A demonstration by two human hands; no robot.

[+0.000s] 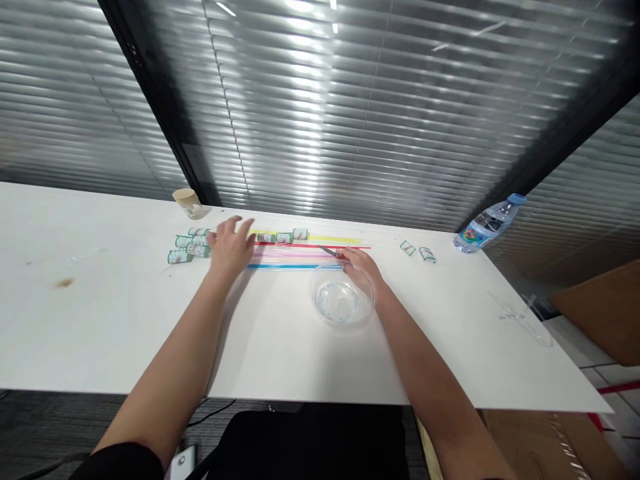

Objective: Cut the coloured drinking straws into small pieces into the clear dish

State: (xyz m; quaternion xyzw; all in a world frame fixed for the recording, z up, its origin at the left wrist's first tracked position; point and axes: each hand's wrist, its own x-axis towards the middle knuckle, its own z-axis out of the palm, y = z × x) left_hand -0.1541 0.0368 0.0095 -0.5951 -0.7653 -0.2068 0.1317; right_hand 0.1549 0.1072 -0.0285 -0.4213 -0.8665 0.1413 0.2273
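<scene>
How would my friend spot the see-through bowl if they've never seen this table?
On the white table, find the right hand, near the middle. The clear bowl shows just below that hand in the picture, partly overlapping it. Unlike the capped water bottle, it's wide, round and open on top.

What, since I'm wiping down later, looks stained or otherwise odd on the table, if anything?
One brownish mark stands out, on the left part of the white table, because it discolors the pale surface. Whether it's wet or dry can't be told.
</scene>
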